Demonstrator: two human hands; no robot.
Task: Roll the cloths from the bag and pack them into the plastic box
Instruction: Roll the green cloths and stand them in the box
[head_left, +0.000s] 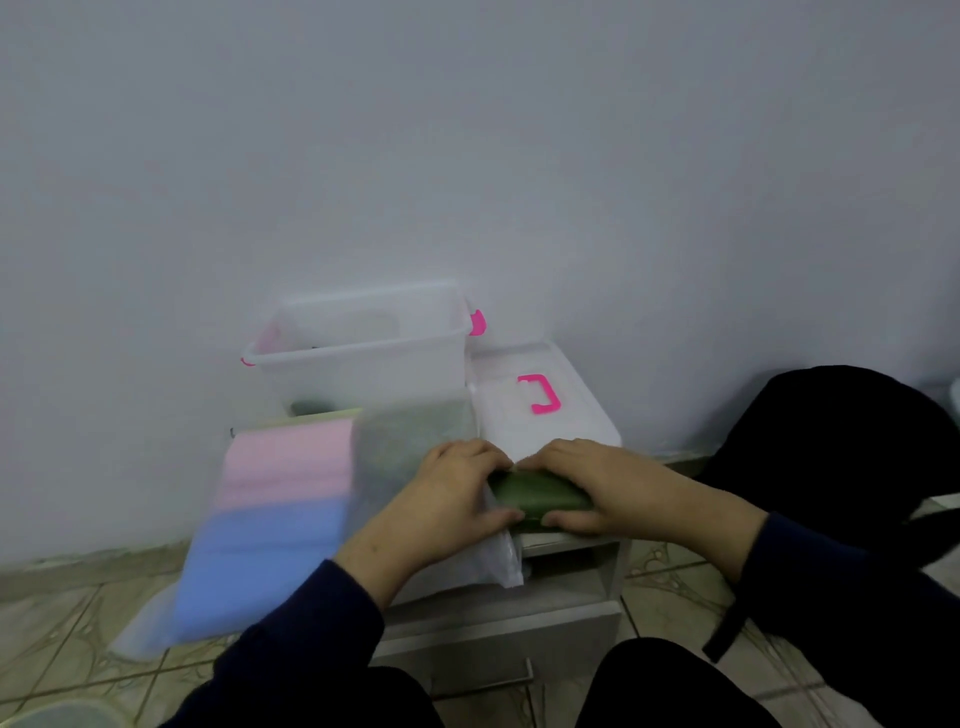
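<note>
A rolled green cloth (537, 493) lies on the small white table (571, 543), held from both sides. My left hand (447, 499) curls round its left end and my right hand (597, 483) curls over its right end. A clear plastic bag (415, 441) with pink and blue cloths (280, 499) inside drapes off the table's left side. Behind stands the clear plastic box (363, 353) with pink latches; something dark lies at its bottom. Its lid (540, 405), with a pink handle, lies to the right of it.
A grey wall rises just behind the table. A black backpack (831, 467) sits on the tiled floor to the right. My dark-trousered knees are at the bottom edge, close to the table front.
</note>
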